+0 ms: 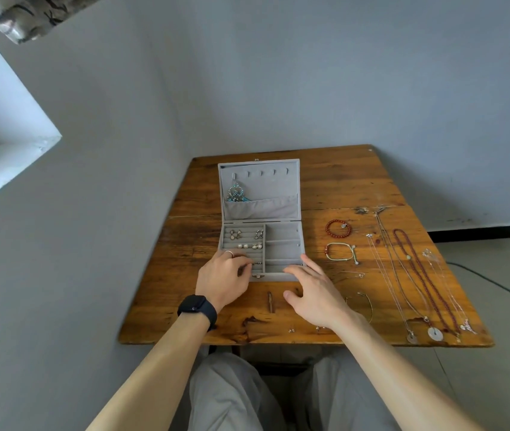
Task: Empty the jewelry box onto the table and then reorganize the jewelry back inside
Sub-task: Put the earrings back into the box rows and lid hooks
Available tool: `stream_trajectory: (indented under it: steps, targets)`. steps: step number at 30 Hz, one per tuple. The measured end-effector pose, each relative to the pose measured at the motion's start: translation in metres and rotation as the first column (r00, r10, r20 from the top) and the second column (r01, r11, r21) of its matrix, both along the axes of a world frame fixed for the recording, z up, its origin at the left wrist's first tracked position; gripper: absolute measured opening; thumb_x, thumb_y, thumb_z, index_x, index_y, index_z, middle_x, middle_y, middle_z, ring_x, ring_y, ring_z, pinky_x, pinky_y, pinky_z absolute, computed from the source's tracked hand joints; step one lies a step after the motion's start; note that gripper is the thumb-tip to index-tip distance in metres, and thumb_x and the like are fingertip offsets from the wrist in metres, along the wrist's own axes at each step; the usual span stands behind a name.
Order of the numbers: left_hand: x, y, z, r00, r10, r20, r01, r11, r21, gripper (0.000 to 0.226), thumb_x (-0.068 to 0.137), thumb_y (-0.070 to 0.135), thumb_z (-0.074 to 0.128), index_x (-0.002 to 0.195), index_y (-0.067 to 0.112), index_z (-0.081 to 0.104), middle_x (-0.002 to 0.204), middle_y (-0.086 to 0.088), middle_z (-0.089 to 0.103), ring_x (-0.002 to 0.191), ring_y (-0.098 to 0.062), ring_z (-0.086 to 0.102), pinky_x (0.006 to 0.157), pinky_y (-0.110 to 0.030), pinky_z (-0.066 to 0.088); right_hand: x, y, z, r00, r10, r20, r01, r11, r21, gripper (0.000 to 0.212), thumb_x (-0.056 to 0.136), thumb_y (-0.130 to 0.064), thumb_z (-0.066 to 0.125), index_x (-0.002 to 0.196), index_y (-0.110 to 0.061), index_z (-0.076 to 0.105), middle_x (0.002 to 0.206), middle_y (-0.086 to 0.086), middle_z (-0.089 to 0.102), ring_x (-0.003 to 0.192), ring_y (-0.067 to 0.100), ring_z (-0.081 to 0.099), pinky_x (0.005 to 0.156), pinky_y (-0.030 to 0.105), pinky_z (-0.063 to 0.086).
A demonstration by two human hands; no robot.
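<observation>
Wooden table (356,188), grey walls. Our open box (281,241) sits centre, necklaces (434,333) to the right. Left hand (222,278) curls into its near-left rows, grasp unclear; right hand (315,290) rests spread on its near rim.

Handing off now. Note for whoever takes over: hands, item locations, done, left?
Left hand: fingers curled at the ring rolls; cannot tell whether they hold anything.
Right hand: open, fingers on the front edge of the jewelry box.
Done: earrings in the rolls, turquoise piece hung in the lid.
Left: red bead bracelet, green cord bracelet and necklaces lie on the table right of the box; box them.
</observation>
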State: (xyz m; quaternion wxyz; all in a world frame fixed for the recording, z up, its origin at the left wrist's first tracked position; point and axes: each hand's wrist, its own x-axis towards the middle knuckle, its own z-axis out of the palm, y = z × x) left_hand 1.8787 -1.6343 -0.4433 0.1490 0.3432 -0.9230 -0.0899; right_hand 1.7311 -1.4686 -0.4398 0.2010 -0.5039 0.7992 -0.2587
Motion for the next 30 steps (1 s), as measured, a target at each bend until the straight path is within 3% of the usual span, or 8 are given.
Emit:
stream_trajectory:
  steps: [6,11,14,16,18,22,26,30]
  targets:
    - [0.014,0.003,-0.009,0.992,-0.084,0.096,0.089,0.994,-0.056,0.049,0.096,0.049,0.037,0.132,0.032,0.064,0.141,0.008,0.056,0.133,-0.014,0.046,0.096,-0.038,0.053,-0.001,-0.002,-0.006,1.000,0.007,-0.027,-0.007,1.000,-0.013,0.052,0.097,-0.033,0.058,0.146,-0.027,0.042,0.159,-0.006,0.033,0.152,0.007,0.003,0.121,0.037,0.016]
    - [0.018,0.008,-0.016,0.977,-0.108,0.186,0.131,0.984,-0.118,0.055,0.096,0.052,0.043,0.146,0.028,0.050,0.151,0.002,0.048,0.140,-0.020,0.041,0.106,-0.040,0.044,-0.001,-0.001,-0.005,0.999,0.032,-0.011,-0.032,0.999,0.006,0.051,0.097,-0.031,0.057,0.146,-0.026,0.043,0.159,-0.006,0.032,0.152,0.008,0.003,0.121,0.037,0.017]
    - [0.020,0.010,-0.015,0.971,-0.127,0.200,0.139,0.989,-0.047,0.057,0.100,0.045,0.046,0.153,0.028,0.035,0.159,0.004,0.035,0.148,-0.018,0.027,0.117,-0.037,0.031,-0.010,-0.002,0.003,0.977,-0.024,0.211,0.022,1.000,0.013,0.045,0.098,-0.028,0.054,0.143,-0.030,0.050,0.160,-0.006,0.028,0.151,0.013,0.016,0.119,0.037,0.021]
    - [0.019,0.012,-0.012,0.974,-0.123,0.191,0.127,0.992,-0.010,0.058,0.100,0.040,0.047,0.155,0.027,0.032,0.161,0.003,0.031,0.149,-0.018,0.024,0.119,-0.035,0.027,-0.022,0.002,0.008,0.925,-0.063,0.374,0.086,0.995,-0.045,0.036,0.099,-0.027,0.052,0.134,-0.033,0.058,0.152,-0.009,0.043,0.143,0.014,0.036,0.112,0.032,0.030]
    - [0.018,0.012,-0.008,0.976,-0.115,0.183,0.114,0.993,0.017,0.058,0.100,0.036,0.049,0.154,0.027,0.032,0.160,0.003,0.032,0.149,-0.018,0.025,0.118,-0.035,0.028,-0.033,0.011,0.012,0.907,-0.095,0.410,0.157,0.980,-0.119,0.029,0.100,-0.027,0.052,0.125,-0.033,0.064,0.133,-0.015,0.060,0.129,0.008,0.051,0.099,0.022,0.038]
    - [0.016,0.011,0.001,0.970,-0.106,0.217,0.097,0.994,0.050,0.057,0.099,0.034,0.049,0.154,0.030,0.033,0.160,0.004,0.031,0.145,-0.018,0.030,0.112,-0.035,0.037,-0.048,0.036,0.015,0.931,-0.187,0.314,0.261,0.941,-0.215,0.024,0.100,-0.031,0.054,0.116,-0.029,0.071,0.118,-0.019,0.068,0.114,0.002,0.059,0.084,0.011,0.041]
    - [0.014,0.012,0.008,0.965,-0.094,0.246,0.081,0.995,0.064,0.056,0.099,0.031,0.049,0.153,0.031,0.035,0.158,0.003,0.035,0.142,-0.021,0.035,0.109,-0.037,0.041,-0.051,0.059,0.008,0.957,-0.247,0.151,0.276,0.937,-0.215,0.018,0.097,-0.028,0.059,0.110,-0.031,0.072,0.113,-0.019,0.069,0.111,0.005,0.060,0.085,0.016,0.043]
    - [0.011,0.026,0.011,0.990,-0.101,0.095,0.103,0.994,-0.019,0.046,0.096,0.024,0.055,0.141,0.026,0.051,0.140,-0.001,0.054,0.126,-0.023,0.052,0.092,-0.037,0.053,-0.043,0.072,-0.002,0.965,-0.242,-0.102,0.228,0.964,-0.137,0.020,0.094,-0.029,0.063,0.113,-0.033,0.069,0.116,-0.016,0.067,0.115,0.011,0.051,0.087,0.024,0.038]
